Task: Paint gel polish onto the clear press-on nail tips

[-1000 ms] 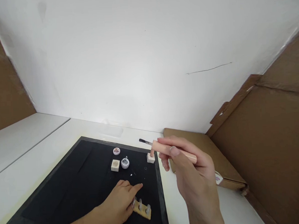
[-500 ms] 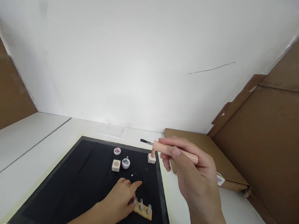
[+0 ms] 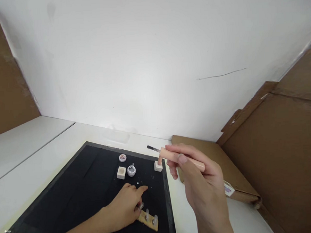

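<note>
My right hand [image 3: 200, 173] is closed around the long peach handle of a nail polish brush [image 3: 182, 158], its dark bristles pointing left in the air above the mat. My left hand [image 3: 125, 205] rests low over the black mat with the index finger stretched out to the right. Its thumb and other fingers close on the left end of a wooden nail tip stand [image 3: 150, 221]. Clear nail tips [image 3: 147, 213] stand upright along it; the leftmost is partly covered by my fingers. Beyond the brush sits a small white block-shaped bottle [image 3: 158, 166] with a peach neck.
On the black mat [image 3: 78, 183] are an open round white jar [image 3: 131, 171], a round lid [image 3: 122, 158] and a pale square block [image 3: 121, 173]. Tiny specks lie nearby. A flat cardboard box [image 3: 209, 152] lies at right, against a brown cardboard wall [image 3: 281, 130].
Both hands keep nearly the same pose, with the brush still raised. The whole view has shifted very slightly.
</note>
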`<state>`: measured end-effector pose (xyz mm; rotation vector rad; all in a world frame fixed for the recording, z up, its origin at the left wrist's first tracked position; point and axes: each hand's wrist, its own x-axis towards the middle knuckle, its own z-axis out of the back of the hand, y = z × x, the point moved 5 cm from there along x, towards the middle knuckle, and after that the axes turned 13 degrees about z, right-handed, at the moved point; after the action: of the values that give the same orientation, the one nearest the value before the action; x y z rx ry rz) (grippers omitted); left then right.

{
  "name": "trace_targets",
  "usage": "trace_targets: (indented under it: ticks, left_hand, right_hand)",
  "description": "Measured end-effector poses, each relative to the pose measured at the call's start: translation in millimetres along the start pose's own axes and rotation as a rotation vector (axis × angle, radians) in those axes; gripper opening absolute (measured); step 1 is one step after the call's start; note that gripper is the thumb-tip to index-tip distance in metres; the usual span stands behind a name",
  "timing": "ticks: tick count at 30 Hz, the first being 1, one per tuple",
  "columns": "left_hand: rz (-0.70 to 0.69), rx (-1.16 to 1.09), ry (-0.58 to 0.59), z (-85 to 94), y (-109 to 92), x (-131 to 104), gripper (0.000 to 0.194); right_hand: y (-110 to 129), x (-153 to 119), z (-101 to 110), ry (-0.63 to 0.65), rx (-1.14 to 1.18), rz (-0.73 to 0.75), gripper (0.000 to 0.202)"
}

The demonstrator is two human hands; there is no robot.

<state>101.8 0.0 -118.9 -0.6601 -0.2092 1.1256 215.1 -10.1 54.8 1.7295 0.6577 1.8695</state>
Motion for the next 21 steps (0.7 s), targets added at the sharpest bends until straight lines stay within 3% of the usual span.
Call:
trace_targets:
  ticks: [4, 8, 12, 16, 21]
  left_hand:
    - [0.005, -0.093, -0.112, 26.1, 1, -2, 0.061]
    - [-0.111, -0.338, -0.299, 73.1, -8, -10, 0.056]
    - [-0.196, -0.486, -0.395, 109.6, -21, -17, 0.053]
    - [-0.236, -0.552, -0.462, 128.2, -33, -18, 0.052]
    - [-0.270, -0.559, -0.506, 134.4, -40, -17, 0.048]
  right_hand:
    - [0, 0, 4, -0.058, -0.028, -0.004, 0.015]
    - [2, 1, 7, -0.131, -0.093, 0.019, 0.018]
    - [1, 4, 3, -0.105, -0.119, 0.049, 0.020]
    - [-9, 6, 0, -0.055, -0.156, 0.008, 0.027]
    - [-22, 9, -10, 0.119, -0.218, -0.115, 0.026]
